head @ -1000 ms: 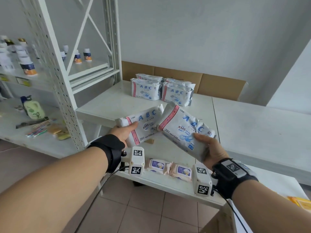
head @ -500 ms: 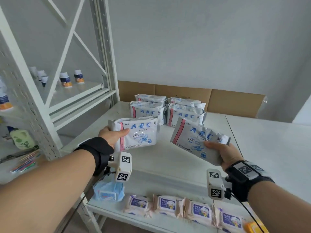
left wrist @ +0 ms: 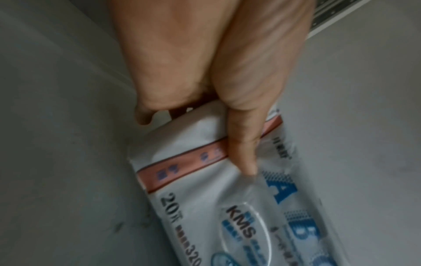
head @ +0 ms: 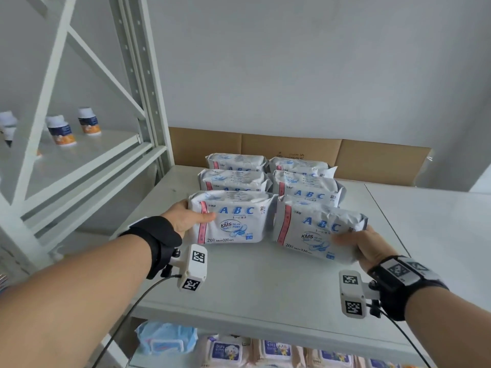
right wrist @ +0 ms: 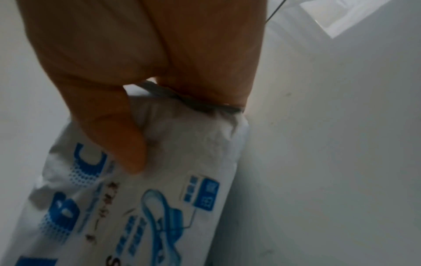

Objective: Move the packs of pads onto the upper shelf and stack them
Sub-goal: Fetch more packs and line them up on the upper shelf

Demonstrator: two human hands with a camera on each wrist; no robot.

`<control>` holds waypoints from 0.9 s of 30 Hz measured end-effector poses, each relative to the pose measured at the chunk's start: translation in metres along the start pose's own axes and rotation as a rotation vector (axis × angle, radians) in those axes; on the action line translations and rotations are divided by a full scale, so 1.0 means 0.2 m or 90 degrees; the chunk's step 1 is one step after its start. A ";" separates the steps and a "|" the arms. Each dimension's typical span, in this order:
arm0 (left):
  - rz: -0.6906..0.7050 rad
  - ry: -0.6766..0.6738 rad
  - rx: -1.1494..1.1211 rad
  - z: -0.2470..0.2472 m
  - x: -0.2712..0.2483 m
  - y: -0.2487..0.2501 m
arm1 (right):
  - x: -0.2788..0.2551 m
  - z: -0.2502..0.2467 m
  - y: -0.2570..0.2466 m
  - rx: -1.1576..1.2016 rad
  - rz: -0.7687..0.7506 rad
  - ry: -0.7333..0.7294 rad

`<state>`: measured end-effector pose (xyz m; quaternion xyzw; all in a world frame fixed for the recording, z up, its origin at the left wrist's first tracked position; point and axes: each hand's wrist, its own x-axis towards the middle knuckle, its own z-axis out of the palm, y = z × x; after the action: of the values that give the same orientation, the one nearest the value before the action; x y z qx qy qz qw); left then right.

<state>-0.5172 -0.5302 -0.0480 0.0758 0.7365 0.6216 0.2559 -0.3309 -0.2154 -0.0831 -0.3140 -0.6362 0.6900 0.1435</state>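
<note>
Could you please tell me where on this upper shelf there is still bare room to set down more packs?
The white upper shelf is bare in front of the two held white ABC packs, and along its left edge beside the white rack upright. The back middle is crowded with four stood packs before the brown cardboard.

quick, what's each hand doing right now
Left hand: grips the left pack by its end.
Right hand: grips the right pack by its end.
</note>
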 end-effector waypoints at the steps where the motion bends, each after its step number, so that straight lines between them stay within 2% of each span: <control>1: -0.007 -0.010 0.008 0.00 0.02 0.01 | 0.02 0.01 0.00 0.002 0.003 0.021; 6: -0.059 0.029 0.025 0.01 0.13 0.01 | 0.10 0.04 -0.01 -0.023 0.018 0.073; 12: -0.073 0.135 0.008 0.03 0.24 0.01 | 0.16 0.05 -0.01 -0.064 0.040 0.124; 16: -0.089 0.153 0.036 0.03 0.29 -0.01 | 0.15 0.04 -0.01 -0.104 0.029 0.228; 21: -0.114 0.161 0.048 0.04 0.29 -0.02 | 0.15 0.07 0.04 -0.156 0.049 0.106; 27: -0.126 0.170 0.031 0.06 0.28 -0.03 | 0.16 0.10 0.05 -0.246 0.072 0.135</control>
<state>-0.5588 -0.4978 -0.0710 -0.0741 0.7825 0.5801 0.2139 -0.3650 -0.2139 -0.1014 -0.4418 -0.7191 0.5254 0.1080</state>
